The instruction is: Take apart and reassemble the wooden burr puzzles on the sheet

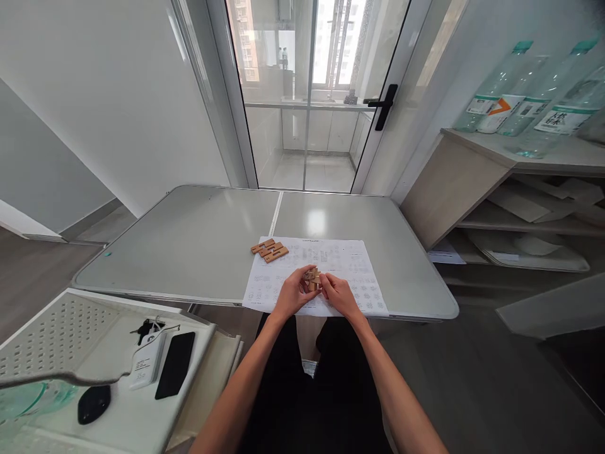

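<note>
Between my two hands is a small cluster of interlocking wooden puzzle pieces [312,277], held above a printed sheet [347,253]. My left hand [295,292] wraps its fingers and thumb around the cluster's left side. From the right, my right hand [338,294] pinches the cluster with thumb and forefinger; the exact piece under those fingertips is partly hidden. Several flat slotted wooden pieces [273,252] lie on the sheet's upper left corner, apart from my hands. Rows of small diagrams cover the paper.
The sheet lies on a grey folding table [208,236]. At the lower left, a white surface [127,416] bears a black phone [175,366], a white box [147,360], keys [147,329] and a mouse [94,404]. Bottles [562,113] stand on a shelf unit [466,170] at right.
</note>
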`<state>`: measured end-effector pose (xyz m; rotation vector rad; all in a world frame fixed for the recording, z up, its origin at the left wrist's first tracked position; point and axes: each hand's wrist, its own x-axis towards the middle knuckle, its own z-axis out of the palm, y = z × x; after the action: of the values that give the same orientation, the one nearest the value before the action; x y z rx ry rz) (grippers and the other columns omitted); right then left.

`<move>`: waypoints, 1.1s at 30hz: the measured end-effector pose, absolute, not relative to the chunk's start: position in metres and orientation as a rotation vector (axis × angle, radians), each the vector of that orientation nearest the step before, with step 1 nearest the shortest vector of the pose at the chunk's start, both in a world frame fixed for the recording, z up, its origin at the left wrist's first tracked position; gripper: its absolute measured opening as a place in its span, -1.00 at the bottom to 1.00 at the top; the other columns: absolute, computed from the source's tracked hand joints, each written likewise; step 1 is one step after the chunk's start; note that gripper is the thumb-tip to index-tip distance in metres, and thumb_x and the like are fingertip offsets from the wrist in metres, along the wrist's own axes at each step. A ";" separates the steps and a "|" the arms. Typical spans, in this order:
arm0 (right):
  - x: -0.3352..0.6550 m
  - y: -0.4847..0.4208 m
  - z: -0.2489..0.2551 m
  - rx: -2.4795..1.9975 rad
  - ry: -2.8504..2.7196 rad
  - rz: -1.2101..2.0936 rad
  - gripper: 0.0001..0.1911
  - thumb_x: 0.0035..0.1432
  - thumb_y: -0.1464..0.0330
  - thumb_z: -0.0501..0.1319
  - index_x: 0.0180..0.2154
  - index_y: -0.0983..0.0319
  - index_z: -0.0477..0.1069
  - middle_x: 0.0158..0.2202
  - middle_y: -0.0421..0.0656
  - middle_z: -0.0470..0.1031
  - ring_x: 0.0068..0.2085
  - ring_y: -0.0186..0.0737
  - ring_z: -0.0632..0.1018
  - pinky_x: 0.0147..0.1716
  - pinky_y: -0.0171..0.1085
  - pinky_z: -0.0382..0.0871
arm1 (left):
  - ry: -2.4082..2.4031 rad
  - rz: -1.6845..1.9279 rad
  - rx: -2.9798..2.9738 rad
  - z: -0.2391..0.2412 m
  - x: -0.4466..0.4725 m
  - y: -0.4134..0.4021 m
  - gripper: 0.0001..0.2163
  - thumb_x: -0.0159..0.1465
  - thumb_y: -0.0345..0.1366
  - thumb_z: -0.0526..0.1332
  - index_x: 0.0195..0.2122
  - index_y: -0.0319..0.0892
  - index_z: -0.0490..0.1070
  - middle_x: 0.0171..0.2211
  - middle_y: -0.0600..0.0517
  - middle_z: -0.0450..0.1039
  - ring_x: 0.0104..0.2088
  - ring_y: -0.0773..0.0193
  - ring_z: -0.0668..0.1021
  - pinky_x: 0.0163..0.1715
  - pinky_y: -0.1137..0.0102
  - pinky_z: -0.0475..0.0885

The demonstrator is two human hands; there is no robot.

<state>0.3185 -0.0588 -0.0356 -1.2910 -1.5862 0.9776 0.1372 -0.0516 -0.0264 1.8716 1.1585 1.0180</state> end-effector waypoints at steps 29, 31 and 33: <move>0.326 -0.052 -0.044 -1.175 -1.563 1.100 -0.54 0.43 -0.05 0.02 -0.28 0.13 0.44 -0.55 -0.25 0.40 -0.49 -0.17 0.46 -0.38 -0.21 0.36 | 0.987 0.964 1.688 -0.011 0.128 -0.054 -0.38 0.20 -0.09 0.45 0.26 -0.02 0.35 -0.11 0.02 0.48 -0.37 0.36 0.45 -0.31 0.42 0.43; 0.326 -0.051 -0.045 -1.185 -1.557 1.105 -0.52 0.43 -0.07 0.01 -0.36 0.12 0.37 -0.57 -0.25 0.38 -0.49 -0.16 0.45 -0.38 -0.20 0.36 | 0.986 0.960 1.704 -0.010 0.128 -0.054 -0.41 0.20 -0.11 0.45 0.25 0.00 0.35 -0.03 0.01 0.48 -0.35 0.36 0.46 -0.31 0.43 0.43; 0.327 -0.050 -0.046 -1.193 -1.546 1.115 -0.50 0.41 -0.10 0.02 -0.40 0.11 0.32 -0.58 -0.25 0.37 -0.49 -0.15 0.45 -0.39 -0.20 0.36 | 0.995 0.957 1.712 -0.011 0.128 -0.054 -0.41 0.20 -0.13 0.45 0.25 0.01 0.35 0.02 -0.01 0.47 -0.34 0.36 0.48 -0.30 0.42 0.44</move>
<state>0.3265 -0.0502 -0.0463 -1.1925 -1.5460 1.1145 0.1277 -0.0539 -0.0106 1.7122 0.9950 0.9574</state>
